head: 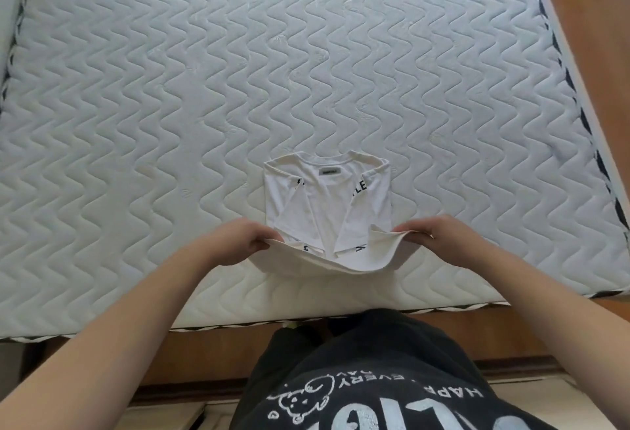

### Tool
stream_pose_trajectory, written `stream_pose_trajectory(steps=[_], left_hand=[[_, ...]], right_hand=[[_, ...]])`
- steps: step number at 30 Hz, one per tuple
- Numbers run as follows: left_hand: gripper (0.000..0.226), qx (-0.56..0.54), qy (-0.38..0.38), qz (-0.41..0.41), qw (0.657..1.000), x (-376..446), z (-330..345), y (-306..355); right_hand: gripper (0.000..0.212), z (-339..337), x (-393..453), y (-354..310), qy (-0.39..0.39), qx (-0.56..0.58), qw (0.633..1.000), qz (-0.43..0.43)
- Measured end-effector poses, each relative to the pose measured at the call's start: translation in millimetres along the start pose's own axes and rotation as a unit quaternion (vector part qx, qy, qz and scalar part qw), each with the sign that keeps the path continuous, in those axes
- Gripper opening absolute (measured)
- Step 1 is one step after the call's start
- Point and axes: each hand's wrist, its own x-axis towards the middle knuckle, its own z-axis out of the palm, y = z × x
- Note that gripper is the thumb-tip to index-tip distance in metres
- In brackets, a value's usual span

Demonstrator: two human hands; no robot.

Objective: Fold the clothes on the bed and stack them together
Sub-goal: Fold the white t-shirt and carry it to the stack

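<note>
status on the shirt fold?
Left hand and right hand each pinch the shirt hem, lifted off the mattress. Sleeves folded in. Nothing in the way.

white T-shirt (327,201): black letters "LE" legible at right fold, neck label unreadable | person's black shirt (375,388): "EVERY" and "HAPP", inverted, beside bear drawing

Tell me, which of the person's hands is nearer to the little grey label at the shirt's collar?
Left, narrowly. The left hand pinches the hem of the white T-shirt below and left of the grey label; the right hand pinches the hem farther out, below and right.
</note>
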Motion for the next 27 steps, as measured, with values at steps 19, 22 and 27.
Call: stream_pose_trajectory(steps=[19,22,27], left_hand=[[0.043,0.016,0.0,-0.035,0.999,273.8,-60.9,-140.2],[0.039,0.027,-0.01,-0.039,0.999,306.7,-59.9,-153.1],[0.027,0.016,-0.01,-0.044,0.999,336.8,-62.2,-172.2]], right_hand=[[0.024,-9.9,274.3,85.8,0.006,0.04,0.995,0.086],[0.021,-2.2,307.8,103.2,0.007,0.03,0.994,0.101],[0.018,8.3,340.0,120.4,0.029,0.005,0.99,0.139]])
